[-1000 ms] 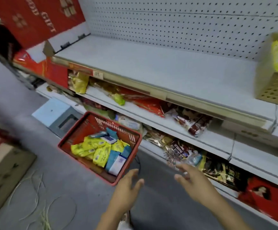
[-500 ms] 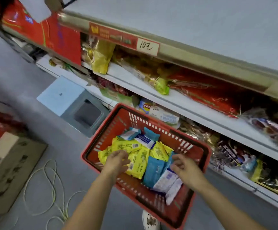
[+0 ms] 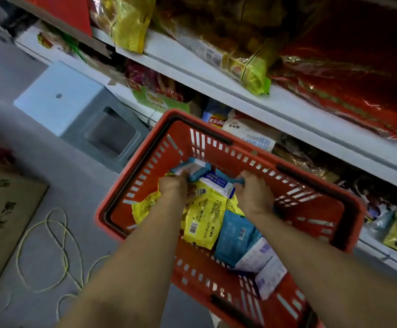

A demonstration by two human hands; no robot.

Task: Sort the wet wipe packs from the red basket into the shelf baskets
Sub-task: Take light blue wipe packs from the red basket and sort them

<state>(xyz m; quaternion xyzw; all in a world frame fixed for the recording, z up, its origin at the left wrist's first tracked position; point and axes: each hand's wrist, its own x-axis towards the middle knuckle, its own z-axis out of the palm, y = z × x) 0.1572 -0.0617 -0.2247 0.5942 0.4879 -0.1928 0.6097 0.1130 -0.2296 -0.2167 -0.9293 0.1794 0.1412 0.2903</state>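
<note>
Down by the lowest shelves sat the red plastic basket with slotted walls, and both hands were inside it at the far end. Left hand had its fingers curled round a small teal-and-white wet wipe pack, held just above the heap near the basket's far left corner. Right hand was knuckles-up by the far wall, fingers tucked under and closed on a teal wrapper corner. Couldn't see the rest of that pack, it was under the hand. Between the two hands lay a white pack with a blue label, tilted.

The wipes themselves were flat, crinkly soft packs. A bunch of yellow packs with barcodes were piled across the middle and toward the left wall. A blue pack overlapped them on the right, and a couple of white-and-lilac packs slumped toward the near right corner. All loose and overlapping, none lined up.

Outside the basket were white shelves with bagged snacks and a pale grey box off to the left. A cardboard carton sat at the left edge, and a yellow-green cord was looped on the floor.
</note>
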